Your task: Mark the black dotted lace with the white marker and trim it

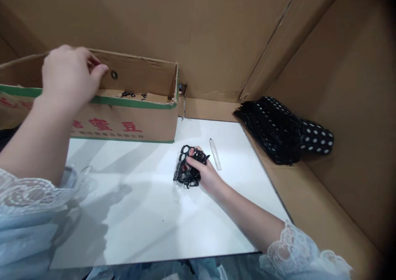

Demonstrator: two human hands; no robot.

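My left hand (69,71) is raised over the cardboard box (130,119) at the left, its fingers curled with a gap between them and the thumb. Just past the thumb tip a small black ring (114,74) shows against the box's inner wall, apart from the fingers. Above the white board, my right hand (206,170) is closed around a bunched black piece with round holes (187,168). Part of that bundle is hidden by the fingers. To its right lies a whitish pen-like tool with a dark tip (215,154).
Several black rings (128,94) lie inside the box on cardboard. A pile of black fabric with white dots (278,131) sits on the right. Cardboard walls (216,36) rise behind and to the right of the white board (139,214).
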